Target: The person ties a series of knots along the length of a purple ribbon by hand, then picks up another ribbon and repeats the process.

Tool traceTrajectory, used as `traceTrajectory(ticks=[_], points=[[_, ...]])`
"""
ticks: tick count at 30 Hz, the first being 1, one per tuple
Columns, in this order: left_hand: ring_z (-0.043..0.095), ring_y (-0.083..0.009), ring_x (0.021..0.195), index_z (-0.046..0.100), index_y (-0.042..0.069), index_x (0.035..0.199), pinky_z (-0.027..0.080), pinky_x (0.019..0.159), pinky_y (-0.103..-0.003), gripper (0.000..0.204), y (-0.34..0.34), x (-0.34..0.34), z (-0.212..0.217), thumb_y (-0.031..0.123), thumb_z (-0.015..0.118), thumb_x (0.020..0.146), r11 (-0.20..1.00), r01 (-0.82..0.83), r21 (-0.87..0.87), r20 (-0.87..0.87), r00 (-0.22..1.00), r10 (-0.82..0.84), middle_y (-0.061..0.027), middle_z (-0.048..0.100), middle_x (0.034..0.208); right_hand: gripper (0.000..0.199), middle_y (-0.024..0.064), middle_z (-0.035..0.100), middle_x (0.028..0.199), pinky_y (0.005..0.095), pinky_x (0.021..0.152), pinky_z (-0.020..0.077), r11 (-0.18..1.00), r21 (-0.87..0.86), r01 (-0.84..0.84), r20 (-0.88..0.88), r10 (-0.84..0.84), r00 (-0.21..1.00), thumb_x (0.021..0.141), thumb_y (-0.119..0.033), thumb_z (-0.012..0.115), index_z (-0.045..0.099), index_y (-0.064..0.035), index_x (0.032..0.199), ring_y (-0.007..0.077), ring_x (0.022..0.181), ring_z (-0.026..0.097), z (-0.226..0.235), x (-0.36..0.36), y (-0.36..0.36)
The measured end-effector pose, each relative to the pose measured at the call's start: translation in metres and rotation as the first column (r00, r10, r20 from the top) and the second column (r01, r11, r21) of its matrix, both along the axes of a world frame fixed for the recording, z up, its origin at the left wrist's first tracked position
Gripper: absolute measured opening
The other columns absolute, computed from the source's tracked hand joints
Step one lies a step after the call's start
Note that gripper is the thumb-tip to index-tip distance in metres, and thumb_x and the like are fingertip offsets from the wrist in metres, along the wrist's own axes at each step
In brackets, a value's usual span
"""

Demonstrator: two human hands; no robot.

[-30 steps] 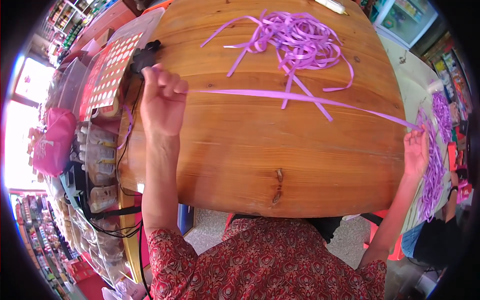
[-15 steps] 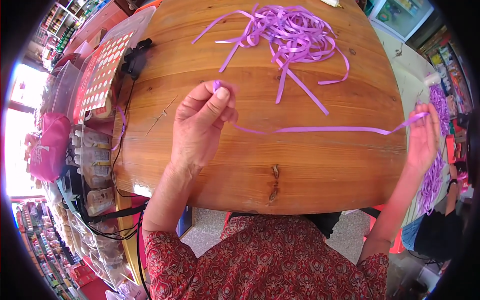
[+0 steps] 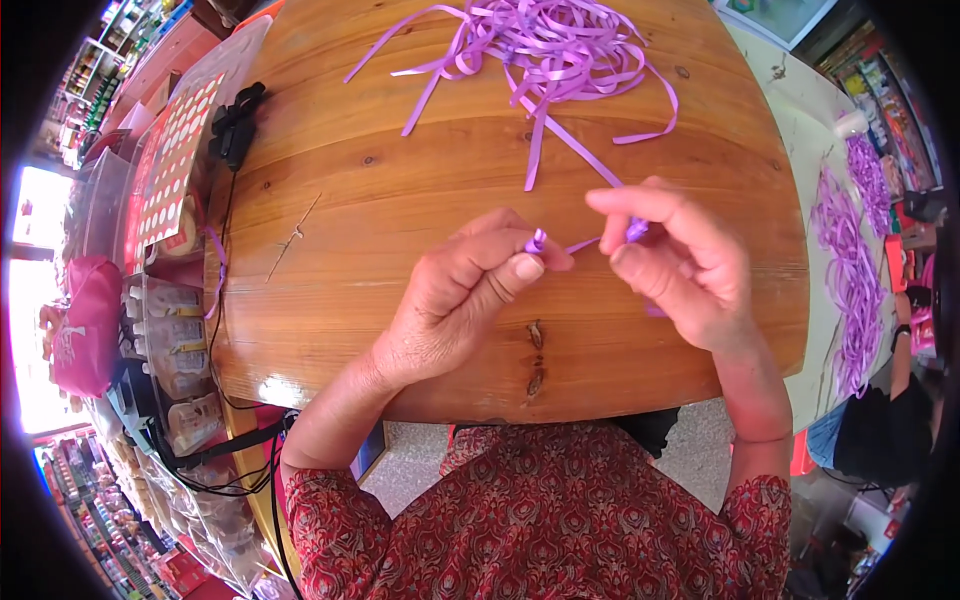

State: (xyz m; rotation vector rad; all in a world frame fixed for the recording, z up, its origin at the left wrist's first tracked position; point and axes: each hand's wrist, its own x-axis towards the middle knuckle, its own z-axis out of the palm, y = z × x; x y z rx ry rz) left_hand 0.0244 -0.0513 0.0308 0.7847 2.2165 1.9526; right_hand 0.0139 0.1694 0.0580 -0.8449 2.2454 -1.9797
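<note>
My left hand pinches a narrow purple ribbon between thumb and forefinger, and a small rolled or folded bit of it sticks up above the thumb. From there the ribbon crosses a short gap to my right hand. Thumb and fingers of the right hand close around another stretch of it, with the forefinger reaching toward the left; motion blurs this hand a little. A bit of purple also shows beneath the right palm. Beyond both hands, a loose heap of the same purple ribbon lies on the wooden table.
A thin twig-like strand lies on the table's left side, near a black cable and a black clip-like object. Clear boxes and a pink bag stand left. More purple ribbon lies on a pale table at right, near another person's arm.
My right hand has come in from the far right to near the left hand, bringing the ribbon with it. The left hand has shifted right and slightly nearer.
</note>
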Motion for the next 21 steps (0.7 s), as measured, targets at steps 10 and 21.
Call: traceTrajectory(ticks=[10,21], points=[[0.06,-0.0219,0.083,0.062,-0.002,0.096,0.047,0.072,-0.032,0.018,0.001,0.001,-0.009,0.015,0.055,0.094,0.951,0.289,0.113,0.033,0.955,-0.295,-0.0113,0.06,0.091,0.033,0.0023,0.057,0.078,0.0225,0.055,0.0411,0.981,0.093,-0.168,-0.136,0.18,0.974,0.07,-0.008,0.078,0.069,-0.0009,0.102,0.0087,0.066,0.052,-0.016,-0.008,-0.01],[0.054,-0.0102,0.076,0.067,0.001,0.091,0.043,0.069,-0.025,0.013,0.003,-0.001,-0.017,0.012,0.062,0.091,0.935,0.249,0.252,0.233,0.922,-0.308,-0.0025,0.059,0.078,0.029,0.006,0.06,0.078,0.0258,0.055,0.043,0.984,0.123,-0.132,-0.305,0.164,0.938,0.068,-0.007,0.079,0.069,-0.0008,0.095,0.0144,0.065,0.054,-0.019,-0.003,-0.006]])
